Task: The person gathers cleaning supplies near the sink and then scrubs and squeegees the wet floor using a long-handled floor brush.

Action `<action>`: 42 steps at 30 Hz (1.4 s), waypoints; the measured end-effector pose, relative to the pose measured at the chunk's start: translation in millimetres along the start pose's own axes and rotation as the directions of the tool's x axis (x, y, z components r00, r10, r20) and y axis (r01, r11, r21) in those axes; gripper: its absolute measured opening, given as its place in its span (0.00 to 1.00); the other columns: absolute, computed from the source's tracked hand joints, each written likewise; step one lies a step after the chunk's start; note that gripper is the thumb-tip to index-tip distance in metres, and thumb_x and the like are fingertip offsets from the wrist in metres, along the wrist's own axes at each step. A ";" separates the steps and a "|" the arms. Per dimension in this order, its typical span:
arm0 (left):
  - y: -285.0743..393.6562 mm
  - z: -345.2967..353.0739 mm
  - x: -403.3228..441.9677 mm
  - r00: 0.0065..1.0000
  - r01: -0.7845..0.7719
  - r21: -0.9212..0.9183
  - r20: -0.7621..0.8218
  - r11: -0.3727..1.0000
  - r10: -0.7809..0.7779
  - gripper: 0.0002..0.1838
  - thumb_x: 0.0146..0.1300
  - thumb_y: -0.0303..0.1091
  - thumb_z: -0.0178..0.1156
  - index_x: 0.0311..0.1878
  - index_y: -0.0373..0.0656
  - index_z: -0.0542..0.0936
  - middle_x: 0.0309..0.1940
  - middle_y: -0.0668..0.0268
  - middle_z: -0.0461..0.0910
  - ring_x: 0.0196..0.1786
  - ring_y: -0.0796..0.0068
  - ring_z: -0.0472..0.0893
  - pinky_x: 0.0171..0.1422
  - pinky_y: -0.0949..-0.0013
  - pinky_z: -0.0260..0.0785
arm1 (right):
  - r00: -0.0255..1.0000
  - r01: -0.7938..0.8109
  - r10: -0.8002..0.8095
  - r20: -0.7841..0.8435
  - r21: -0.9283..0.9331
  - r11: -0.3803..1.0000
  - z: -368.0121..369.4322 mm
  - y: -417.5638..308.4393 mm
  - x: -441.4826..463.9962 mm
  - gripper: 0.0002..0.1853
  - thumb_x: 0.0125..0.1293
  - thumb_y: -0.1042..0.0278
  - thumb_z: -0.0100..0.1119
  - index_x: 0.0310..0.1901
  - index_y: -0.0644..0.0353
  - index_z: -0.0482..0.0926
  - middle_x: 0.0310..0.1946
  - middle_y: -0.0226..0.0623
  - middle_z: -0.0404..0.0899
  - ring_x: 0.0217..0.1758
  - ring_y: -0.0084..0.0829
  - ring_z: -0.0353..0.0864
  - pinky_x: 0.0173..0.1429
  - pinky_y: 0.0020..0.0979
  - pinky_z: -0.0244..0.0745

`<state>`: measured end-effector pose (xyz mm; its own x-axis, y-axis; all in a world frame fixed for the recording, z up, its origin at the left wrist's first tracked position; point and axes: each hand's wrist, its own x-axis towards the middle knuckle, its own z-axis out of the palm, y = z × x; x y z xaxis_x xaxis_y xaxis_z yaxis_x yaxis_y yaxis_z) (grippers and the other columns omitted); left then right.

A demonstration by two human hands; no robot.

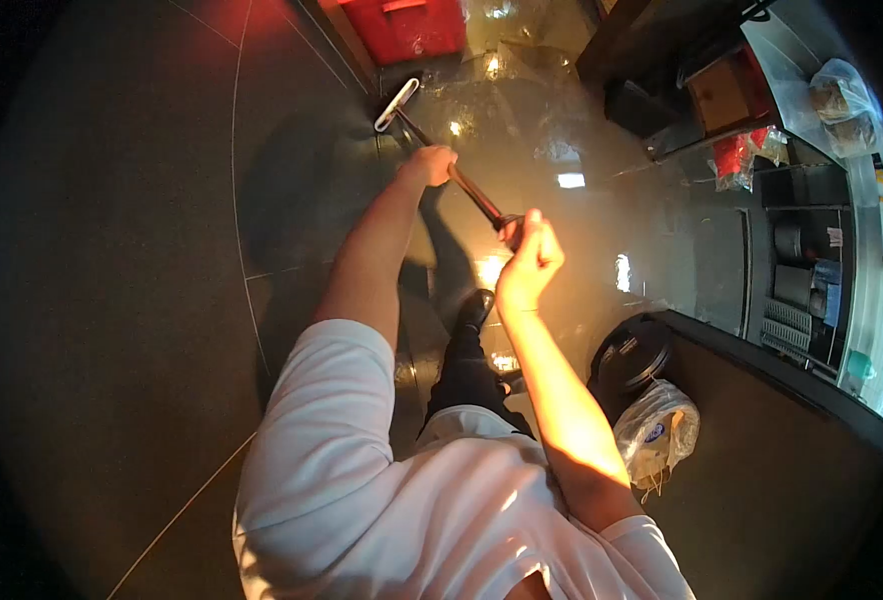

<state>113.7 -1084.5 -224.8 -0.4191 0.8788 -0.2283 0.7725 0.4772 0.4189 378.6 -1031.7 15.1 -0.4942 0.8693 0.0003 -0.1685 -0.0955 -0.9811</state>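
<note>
A long-handled mop (474, 194) slants across the floor, its narrow white head (398, 105) resting near the base of the wall panel at the top; whether that head is a pad or a blade I cannot tell. My left hand (430, 166) is closed around the middle of the dark pole. Nearer my body, my right hand (532, 258) is closed at the upper end of the pole, thumb pointing up. My fingers partly hide the pole's end.
The dark tiled floor (522, 130) shines with wet-looking reflections. A red bin (407, 28) stands at the top. To the right are a round black lidded bin (630, 355), a clear plastic bag (659, 432) and a shelving unit (802, 270) with goods. My shoe (477, 308) is below the pole.
</note>
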 end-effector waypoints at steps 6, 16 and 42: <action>80.1 36.8 -76.7 0.953 -0.129 -0.130 -0.291 0.983 0.087 0.17 0.63 0.43 0.69 0.29 0.41 0.76 0.33 0.57 0.77 0.42 0.51 0.79 0.48 0.52 0.72 | 0.989 0.012 -0.001 0.150 -0.076 0.997 -73.2 -48.4 -34.9 0.19 0.75 0.70 0.54 0.22 0.65 0.72 0.19 0.30 0.72 0.22 0.20 0.67 0.29 0.28 0.60; 355.8 114.3 -90.6 0.773 -0.081 -0.434 -0.596 0.897 -0.219 0.04 0.49 0.29 0.65 0.29 0.42 0.81 0.29 0.58 0.80 0.41 0.51 0.80 0.46 0.55 0.73 | 0.988 0.076 -0.063 0.143 -0.093 0.993 -239.3 -185.8 -15.0 0.22 0.74 0.67 0.54 0.20 0.62 0.67 0.16 0.35 0.68 0.20 0.28 0.66 0.33 0.34 0.68; 465.0 160.3 -227.7 0.969 -0.049 -0.207 -0.249 0.977 -0.004 0.06 0.59 0.32 0.63 0.32 0.41 0.85 0.29 0.55 0.83 0.37 0.51 0.82 0.42 0.54 0.74 | 0.946 -0.035 -0.031 0.323 0.198 0.980 -424.0 -224.6 -120.0 0.21 0.70 0.67 0.62 0.20 0.60 0.65 0.17 0.24 0.57 0.22 0.18 0.55 0.26 0.31 0.51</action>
<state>644.9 -1062.9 -118.9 -0.5276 0.8495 -0.0042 0.6768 0.4233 0.6023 837.4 -909.0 153.2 -0.7379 0.6684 0.0935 -0.3165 -0.2204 -0.9226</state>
